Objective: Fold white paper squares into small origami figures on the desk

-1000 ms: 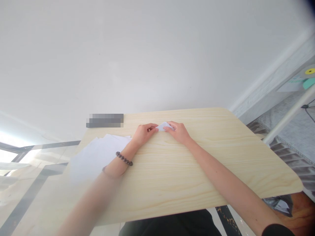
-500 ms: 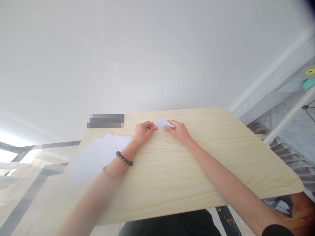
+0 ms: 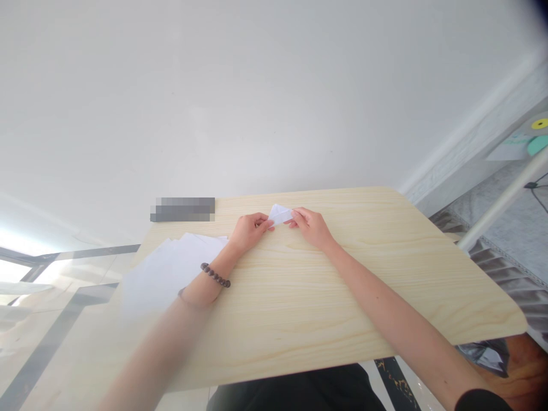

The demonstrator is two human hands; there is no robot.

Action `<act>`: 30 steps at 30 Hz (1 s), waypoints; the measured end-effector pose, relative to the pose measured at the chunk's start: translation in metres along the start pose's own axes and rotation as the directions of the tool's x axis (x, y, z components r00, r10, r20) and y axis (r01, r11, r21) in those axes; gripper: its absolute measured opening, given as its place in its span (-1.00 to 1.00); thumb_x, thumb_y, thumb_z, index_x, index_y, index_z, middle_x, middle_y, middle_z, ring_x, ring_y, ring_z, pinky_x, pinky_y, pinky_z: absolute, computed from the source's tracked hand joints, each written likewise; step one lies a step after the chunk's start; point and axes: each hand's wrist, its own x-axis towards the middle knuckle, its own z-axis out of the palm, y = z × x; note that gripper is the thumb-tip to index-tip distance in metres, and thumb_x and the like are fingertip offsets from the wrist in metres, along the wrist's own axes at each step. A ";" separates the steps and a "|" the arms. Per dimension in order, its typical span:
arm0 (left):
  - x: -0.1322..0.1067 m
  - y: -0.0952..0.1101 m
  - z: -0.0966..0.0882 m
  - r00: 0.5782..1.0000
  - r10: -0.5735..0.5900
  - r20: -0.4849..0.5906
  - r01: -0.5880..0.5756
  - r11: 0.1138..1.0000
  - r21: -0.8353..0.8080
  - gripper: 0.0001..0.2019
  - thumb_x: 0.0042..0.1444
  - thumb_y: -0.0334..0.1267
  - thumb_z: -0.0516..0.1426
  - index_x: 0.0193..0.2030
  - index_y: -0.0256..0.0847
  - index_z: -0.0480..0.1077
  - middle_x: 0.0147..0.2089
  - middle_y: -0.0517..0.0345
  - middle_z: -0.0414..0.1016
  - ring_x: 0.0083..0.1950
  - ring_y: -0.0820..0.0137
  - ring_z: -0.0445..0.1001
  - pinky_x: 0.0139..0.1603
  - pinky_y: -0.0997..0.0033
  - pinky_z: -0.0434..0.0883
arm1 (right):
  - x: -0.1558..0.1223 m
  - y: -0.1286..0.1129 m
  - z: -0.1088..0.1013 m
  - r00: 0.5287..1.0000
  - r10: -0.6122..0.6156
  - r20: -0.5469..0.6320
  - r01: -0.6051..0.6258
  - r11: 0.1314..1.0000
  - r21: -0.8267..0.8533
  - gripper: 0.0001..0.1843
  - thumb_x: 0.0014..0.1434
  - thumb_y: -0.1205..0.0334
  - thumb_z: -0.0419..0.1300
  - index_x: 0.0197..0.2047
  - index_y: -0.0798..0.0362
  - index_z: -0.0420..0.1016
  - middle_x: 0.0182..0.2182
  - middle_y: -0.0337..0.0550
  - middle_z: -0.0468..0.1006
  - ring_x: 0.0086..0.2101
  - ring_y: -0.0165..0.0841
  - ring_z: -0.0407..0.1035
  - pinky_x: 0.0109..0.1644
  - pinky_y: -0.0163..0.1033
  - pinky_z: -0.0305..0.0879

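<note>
A small folded piece of white paper [image 3: 280, 214] is held just above the far part of a light wooden table [image 3: 299, 297]. My left hand [image 3: 249, 230], with a dark bead bracelet on its wrist, pinches the paper's left end. My right hand [image 3: 311, 226] pinches its right end with thumb and fingers. Both hands are closed on the paper, close together.
A loose stack of white paper sheets [image 3: 169, 274] lies on the table's left side by my left forearm. A white wall rises behind the table. A white pole [image 3: 500, 200] and grey fabric stand to the right, off the table.
The folded paper has been lifted off the table and turned; it now shows a longer, flatter shape between my fingertips. Both hands stayed in place.
</note>
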 end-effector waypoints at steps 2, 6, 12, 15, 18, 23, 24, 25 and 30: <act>0.000 -0.001 0.000 1.000 -0.001 -0.001 0.001 1.000 0.009 -0.62 0.04 0.02 0.02 -0.24 -0.28 0.41 -0.36 0.10 0.54 -0.48 0.46 0.36 -0.46 0.50 0.24 | 0.000 0.000 0.000 1.000 0.001 0.004 -0.001 1.000 0.002 -0.64 0.19 0.03 -0.10 -0.22 0.07 0.39 -0.36 -0.14 0.57 -0.39 -0.39 0.44 -0.25 -0.30 0.29; 0.000 -0.002 0.002 1.000 0.003 -0.013 -0.002 1.000 0.026 -0.62 0.04 0.02 0.01 -0.26 -0.27 0.40 -0.37 0.10 0.54 -0.50 0.47 0.35 -0.47 0.51 0.23 | 0.000 0.001 0.000 1.000 0.012 -0.001 -0.012 1.000 0.027 -0.65 0.19 0.03 -0.08 -0.20 0.07 0.39 -0.35 -0.13 0.56 -0.39 -0.39 0.44 -0.25 -0.30 0.30; -0.003 0.003 0.004 1.000 0.029 -0.013 -0.027 0.996 0.088 -0.63 0.07 0.04 -0.03 -0.29 -0.24 0.39 -0.48 0.16 0.50 -0.58 0.51 0.23 -0.53 0.51 0.18 | -0.001 -0.002 0.001 0.999 0.035 0.027 -0.036 0.998 0.047 -0.63 0.17 -0.01 -0.07 -0.24 0.07 0.40 -0.38 -0.12 0.57 -0.41 -0.40 0.43 -0.27 -0.30 0.30; -0.004 0.004 0.003 0.999 0.052 0.008 -0.052 0.992 0.115 -0.65 0.09 0.02 -0.05 -0.29 -0.21 0.38 -0.57 0.24 0.43 -0.61 0.51 0.20 -0.52 0.52 0.17 | -0.002 -0.003 0.000 1.000 0.015 0.026 -0.016 1.000 0.014 -0.63 0.18 0.00 -0.08 -0.28 0.07 0.41 -0.40 -0.14 0.57 -0.42 -0.40 0.43 -0.30 -0.32 0.29; -0.004 0.002 0.003 0.997 0.069 0.027 -0.072 0.989 0.127 -0.67 0.10 0.01 -0.05 -0.29 -0.19 0.37 -0.62 0.29 0.39 -0.63 0.52 0.18 -0.52 0.52 0.17 | -0.002 -0.004 -0.001 0.999 -0.021 0.027 0.021 0.999 -0.031 -0.65 0.19 0.03 -0.09 -0.29 0.06 0.41 -0.41 -0.16 0.57 -0.44 -0.41 0.42 -0.34 -0.34 0.26; -0.004 0.003 0.003 0.996 0.077 0.038 -0.080 0.991 0.103 -0.68 0.10 0.00 -0.04 -0.24 -0.19 0.36 -0.55 0.27 0.45 -0.62 0.52 0.17 -0.52 0.52 0.16 | -0.001 -0.004 -0.002 0.999 -0.031 -0.015 0.031 0.999 -0.044 -0.65 0.20 0.03 -0.10 -0.29 0.05 0.41 -0.43 -0.18 0.56 -0.47 -0.43 0.39 -0.38 -0.36 0.23; -0.004 0.004 0.003 0.996 0.083 0.039 -0.086 0.992 0.093 -0.67 0.11 0.00 -0.05 -0.24 -0.19 0.37 -0.52 0.26 0.46 -0.61 0.52 0.17 -0.52 0.52 0.16 | -0.001 -0.004 -0.002 0.999 -0.027 -0.023 0.027 0.999 -0.033 -0.64 0.20 0.03 -0.10 -0.29 0.06 0.41 -0.43 -0.18 0.56 -0.47 -0.43 0.39 -0.37 -0.36 0.23; -0.004 0.005 0.002 0.995 0.090 0.043 -0.094 0.992 0.085 -0.65 0.12 0.00 -0.07 -0.25 -0.20 0.38 -0.50 0.25 0.47 -0.61 0.52 0.17 -0.52 0.52 0.16 | -0.001 -0.004 -0.002 0.999 -0.023 -0.031 0.022 1.000 -0.020 -0.64 0.19 0.02 -0.10 -0.29 0.06 0.40 -0.42 -0.17 0.56 -0.47 -0.43 0.39 -0.36 -0.36 0.24; -0.006 0.007 0.001 0.994 0.091 0.065 -0.097 0.991 0.095 -0.51 0.16 0.04 -0.18 -0.44 -0.22 0.42 -0.57 0.22 0.39 -0.60 0.51 0.18 -0.51 0.51 0.16 | -0.002 -0.003 -0.001 0.999 -0.002 -0.054 0.004 0.999 0.033 -0.62 0.19 -0.01 -0.12 -0.29 0.06 0.38 -0.40 -0.16 0.56 -0.46 -0.44 0.38 -0.32 -0.35 0.25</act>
